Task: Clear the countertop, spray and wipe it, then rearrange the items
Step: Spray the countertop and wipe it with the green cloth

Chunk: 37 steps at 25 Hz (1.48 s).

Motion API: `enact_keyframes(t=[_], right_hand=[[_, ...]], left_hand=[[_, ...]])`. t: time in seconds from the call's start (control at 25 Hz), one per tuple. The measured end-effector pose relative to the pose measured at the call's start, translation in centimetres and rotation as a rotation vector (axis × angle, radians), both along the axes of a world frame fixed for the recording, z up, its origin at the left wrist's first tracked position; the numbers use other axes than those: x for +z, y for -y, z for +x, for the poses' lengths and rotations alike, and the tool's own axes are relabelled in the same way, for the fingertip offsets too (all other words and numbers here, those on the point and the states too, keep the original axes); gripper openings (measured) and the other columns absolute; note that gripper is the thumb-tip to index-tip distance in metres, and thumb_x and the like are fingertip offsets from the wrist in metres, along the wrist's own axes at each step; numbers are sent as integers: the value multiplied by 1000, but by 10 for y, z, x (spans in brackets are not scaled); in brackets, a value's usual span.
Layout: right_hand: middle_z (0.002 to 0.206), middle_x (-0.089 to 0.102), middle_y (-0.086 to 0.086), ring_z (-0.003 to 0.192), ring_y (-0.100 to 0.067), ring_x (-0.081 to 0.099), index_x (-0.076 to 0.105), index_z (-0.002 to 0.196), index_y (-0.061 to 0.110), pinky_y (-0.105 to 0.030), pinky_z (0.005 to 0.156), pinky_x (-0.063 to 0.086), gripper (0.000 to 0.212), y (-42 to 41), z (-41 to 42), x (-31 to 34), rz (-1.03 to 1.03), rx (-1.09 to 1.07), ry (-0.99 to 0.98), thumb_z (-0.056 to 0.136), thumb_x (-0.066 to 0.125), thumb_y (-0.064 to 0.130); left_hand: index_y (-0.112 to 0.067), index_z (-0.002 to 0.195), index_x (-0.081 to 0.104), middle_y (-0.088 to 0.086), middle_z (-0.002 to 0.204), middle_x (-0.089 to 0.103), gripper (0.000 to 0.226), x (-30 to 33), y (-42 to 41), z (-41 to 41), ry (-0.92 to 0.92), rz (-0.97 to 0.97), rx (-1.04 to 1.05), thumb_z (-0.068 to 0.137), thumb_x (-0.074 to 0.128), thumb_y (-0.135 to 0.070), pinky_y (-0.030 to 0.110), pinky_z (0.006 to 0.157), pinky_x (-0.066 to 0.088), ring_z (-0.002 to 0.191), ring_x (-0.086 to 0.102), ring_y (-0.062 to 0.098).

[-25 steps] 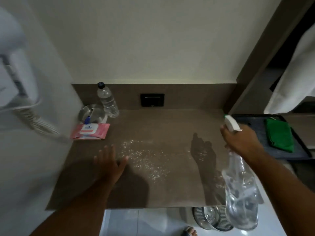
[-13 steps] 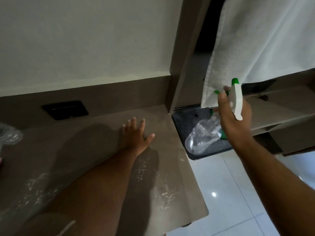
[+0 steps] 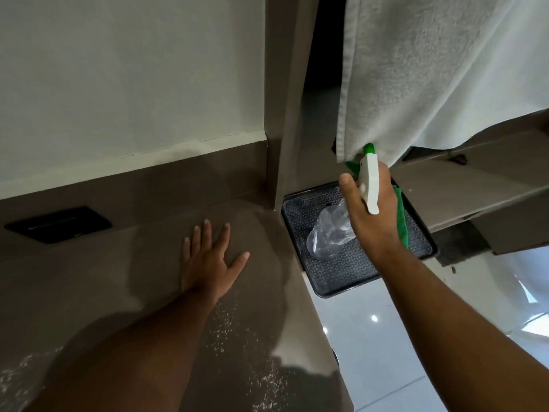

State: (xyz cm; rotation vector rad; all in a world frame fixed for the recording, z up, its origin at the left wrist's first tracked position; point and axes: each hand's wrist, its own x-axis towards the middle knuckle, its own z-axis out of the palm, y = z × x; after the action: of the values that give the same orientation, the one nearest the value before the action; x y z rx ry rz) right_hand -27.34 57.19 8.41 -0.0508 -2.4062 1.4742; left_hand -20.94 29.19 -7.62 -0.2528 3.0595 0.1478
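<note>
Gripping the clear plastic spray bottle with white trigger head and green nozzle (image 3: pixel 353 215), my right hand (image 3: pixel 370 215) was wrapped around its neck, fingers closed on it, thumb (image 3: pixel 349 188) up along the near side. Bottle was tilted: nozzle up and away, clear body (image 3: pixel 328 236) slanting down and left toward the counter, so its long axis ran diagonally from upper right to lower left. It hung over the dark textured rectangular tray (image 3: pixel 341 278), which sat just beside the right end of the counter and lower than it. I could not tell whether the bottle base was touching the tray or just above it.

Partly hidden behind the right hand, a folded green cloth (image 3: pixel 401 215) lay on the far right side of the same tray. A white terry towel (image 3: pixel 445 78) hung from above, its lower edge near the nozzle.

My left hand (image 3: pixel 208 257) was flat and spread on the brown stone-look countertop (image 3: pixel 104 263), holding nothing. Pale droplets of spray (image 3: pixel 228 331) speckled the surface nearer me, behind that hand's wrist. A black wall socket plate (image 3: pixel 59 224) sat on the backsplash to the left.

Judgement: spraying looked done; setting down the bottle and taking the cloth looked next. The cloth lay immediately right of and under the right hand, well apart from the left, so the right hand was the nearer one for the pick.
</note>
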Motion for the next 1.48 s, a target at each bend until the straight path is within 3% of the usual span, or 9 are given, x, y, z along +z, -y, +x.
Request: enact_keyframes(t=[0.12,0.24,0.4,0.6,0.84,0.96,1.16,1.36,1.48], right_hand=[[111,50,32,104,12,51,35,134,34,-6,83,45,80,-25,6,-18,82,84,98,70,79,53],[145,44,3,133,-9,42,26,149,19,-28,109,39,110,-75,36,-73,205,103,361,62,90,40],[132,55,-18,121,-35,53,42,137,6,-40,94,47,73,-127,35,-123,195,-242,606,76,79,20],[129,54,-26,115,-43,56,45,131,-1,-46,94,49,78,-151,-20,-159,310,-511,977,79,70,51],[106,64,-15,83,-27,64,56,120,2,-32,67,55,51,-149,-33,-142,-520,-621,884,78,75,21],[94,65,-13,74,-22,65,59,97,6,-27,46,54,12,-124,-7,-102,-832,-580,689,88,63,12],[87,60,-14,73,-21,63,53,84,5,-28,45,57,9,-72,75,-33,-878,-541,693,92,55,3],[84,62,-13,66,-20,66,62,92,5,-28,51,59,7,-8,119,14,-1006,-162,778,91,55,9],[96,68,-15,81,-26,67,65,103,6,-33,61,60,17,32,128,10,-1221,11,735,88,57,9]], left_hand=[[-40,154,12,9,164,6,84,2,-1,-2,16,-1,-1,81,12,-83,47,120,4,150,5,28],[-39,154,11,9,164,5,86,3,-4,-1,26,-16,-4,81,9,-83,46,120,4,150,4,28],[-38,154,14,10,164,9,86,-3,0,-1,6,-19,-3,81,10,-85,47,120,7,150,7,29],[-36,152,25,13,161,19,85,-12,0,-3,-42,-28,-2,82,16,-83,49,118,12,148,16,32],[-37,153,19,11,163,15,86,-10,1,-2,-27,-34,3,81,13,-85,48,119,10,149,12,30],[-38,153,14,10,164,10,88,-5,-1,-2,-2,-17,2,80,9,-86,47,121,7,150,8,29],[-38,153,16,10,164,9,88,-2,0,1,-4,8,10,79,13,-85,47,120,5,150,7,29],[-40,152,17,8,164,9,87,-5,4,0,0,49,6,78,16,-86,46,120,4,150,6,27],[-41,152,14,8,164,4,86,-3,9,0,54,60,-12,78,18,-84,46,120,1,150,2,27]])
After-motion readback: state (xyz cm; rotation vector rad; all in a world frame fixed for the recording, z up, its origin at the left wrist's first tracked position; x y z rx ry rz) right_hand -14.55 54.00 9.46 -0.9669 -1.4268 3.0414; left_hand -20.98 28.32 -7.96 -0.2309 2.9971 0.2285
